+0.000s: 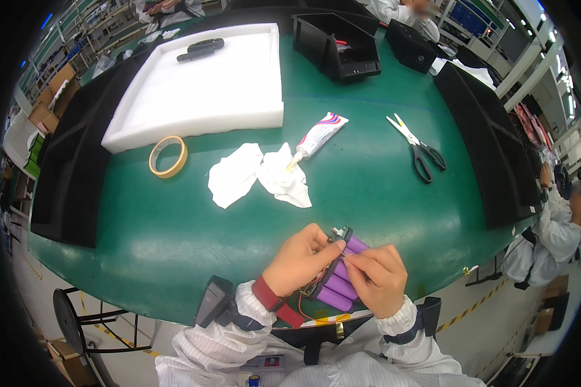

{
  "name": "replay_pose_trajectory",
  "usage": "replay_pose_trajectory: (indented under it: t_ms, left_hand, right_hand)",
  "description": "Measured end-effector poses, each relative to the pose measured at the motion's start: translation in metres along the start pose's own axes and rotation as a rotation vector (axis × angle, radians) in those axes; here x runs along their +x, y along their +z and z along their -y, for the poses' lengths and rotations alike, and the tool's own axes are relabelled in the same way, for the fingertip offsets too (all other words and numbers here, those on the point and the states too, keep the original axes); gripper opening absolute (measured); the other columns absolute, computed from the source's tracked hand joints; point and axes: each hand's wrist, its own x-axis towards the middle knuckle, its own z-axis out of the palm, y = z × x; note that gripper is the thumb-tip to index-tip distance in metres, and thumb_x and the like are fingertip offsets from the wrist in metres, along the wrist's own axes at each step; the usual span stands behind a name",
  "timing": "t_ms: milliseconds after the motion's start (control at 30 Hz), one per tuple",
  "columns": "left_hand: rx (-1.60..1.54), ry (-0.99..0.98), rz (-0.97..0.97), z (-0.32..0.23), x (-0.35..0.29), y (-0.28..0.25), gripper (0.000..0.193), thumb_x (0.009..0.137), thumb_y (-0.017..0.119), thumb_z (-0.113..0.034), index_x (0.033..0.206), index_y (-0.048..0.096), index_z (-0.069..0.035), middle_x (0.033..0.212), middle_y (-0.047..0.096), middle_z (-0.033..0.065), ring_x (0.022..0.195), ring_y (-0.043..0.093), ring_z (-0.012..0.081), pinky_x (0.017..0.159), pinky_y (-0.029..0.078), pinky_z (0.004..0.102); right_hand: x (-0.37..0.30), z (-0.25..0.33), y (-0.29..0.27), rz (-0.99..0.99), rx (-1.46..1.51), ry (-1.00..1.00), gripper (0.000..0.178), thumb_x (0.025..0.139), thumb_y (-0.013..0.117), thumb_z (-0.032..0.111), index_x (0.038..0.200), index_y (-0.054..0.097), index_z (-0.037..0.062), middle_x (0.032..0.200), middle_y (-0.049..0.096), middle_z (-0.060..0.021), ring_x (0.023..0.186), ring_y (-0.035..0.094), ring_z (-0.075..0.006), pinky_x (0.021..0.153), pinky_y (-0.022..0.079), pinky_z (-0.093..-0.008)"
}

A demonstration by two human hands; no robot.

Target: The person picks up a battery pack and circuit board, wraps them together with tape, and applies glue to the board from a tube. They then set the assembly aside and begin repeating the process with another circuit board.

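Observation:
At the near edge of the green table, my left hand (pixel 297 261) grips a battery pack (pixel 334 297) made of several purple cylindrical cells in a black frame. A circuit board and thin red wires show along its left side, partly covered by my fingers. My right hand (pixel 381 280) is closed in a pinch at the pack's upper middle, its fingertips close to my left thumb. What sits between those fingertips is too small to make out. Beyond the pack lie two crumpled white tissues (pixel 235 175) and a white tube (pixel 323 134), its nozzle on the right tissue.
Open scissors (pixel 417 147) lie to the right, a roll of tape (pixel 169 175) to the left. A white foam tray (pixel 200 133) holds a black object (pixel 200 50). Black bins (pixel 332 64) stand at the back; black racks (pixel 71 187) line both sides. Other people are beyond the table.

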Motion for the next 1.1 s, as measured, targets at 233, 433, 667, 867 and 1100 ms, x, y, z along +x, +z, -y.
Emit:
replay_pose_trajectory:
  t_ms: [233, 433, 667, 867, 1100]
  left_hand:
    - [0.012, 0.028, 0.024, 0.004, 0.000, -0.002, 0.022, 0.092, 0.068, -0.015, 0.090, 0.049, -0.004, 0.075, 0.060, 0.0019, 0.058, 0.052, 0.0036, 0.048, 0.039, 0.0194]
    - [0.012, 0.027, 0.018, 0.003, 0.000, -0.001, 0.023, 0.090, 0.068, -0.017, 0.089, 0.049, -0.004, 0.071, 0.057, 0.0012, 0.056, 0.051, 0.0045, 0.046, 0.038, 0.0210]
    - [0.027, 0.048, 0.002, 0.008, 0.001, -0.001, 0.027, 0.089, 0.069, -0.020, 0.094, 0.050, -0.002, 0.066, 0.056, 0.0019, 0.051, 0.050, 0.0061, 0.044, 0.036, 0.0229]
    - [0.048, 0.030, -0.020, 0.002, -0.002, 0.002, 0.039, 0.089, 0.069, -0.021, 0.113, 0.049, 0.001, 0.068, 0.058, 0.0024, 0.051, 0.050, 0.0065, 0.045, 0.037, 0.0232]
    - [0.179, -0.006, 0.026, 0.000, -0.001, 0.003, 0.033, 0.091, 0.067, -0.012, 0.115, 0.048, -0.001, 0.084, 0.065, 0.0027, 0.072, 0.058, 0.0046, 0.057, 0.043, 0.0194]
  right_hand:
    - [-0.002, -0.001, -0.001, 0.010, 0.015, 0.012, 0.021, 0.067, 0.077, -0.004, 0.084, 0.072, 0.0062, 0.078, 0.064, -0.0044, 0.069, 0.057, -0.0224, 0.060, 0.045, -0.0326]
    - [-0.002, 0.003, -0.001, 0.028, -0.017, 0.019, 0.021, 0.068, 0.078, -0.002, 0.085, 0.071, 0.0068, 0.082, 0.063, -0.0036, 0.070, 0.058, -0.0233, 0.061, 0.048, -0.0326]
    - [-0.002, 0.003, 0.000, 0.007, -0.018, 0.026, 0.019, 0.068, 0.079, -0.001, 0.084, 0.070, 0.0064, 0.081, 0.063, -0.0037, 0.070, 0.058, -0.0231, 0.060, 0.048, -0.0323]
    - [-0.003, 0.002, 0.000, -0.005, -0.017, 0.046, 0.018, 0.068, 0.078, -0.001, 0.082, 0.071, 0.0068, 0.081, 0.064, -0.0031, 0.070, 0.057, -0.0230, 0.060, 0.047, -0.0325]
    - [-0.004, 0.002, -0.002, -0.008, -0.021, 0.074, 0.019, 0.067, 0.078, 0.000, 0.083, 0.071, 0.0077, 0.081, 0.064, -0.0025, 0.072, 0.057, -0.0231, 0.064, 0.047, -0.0332]
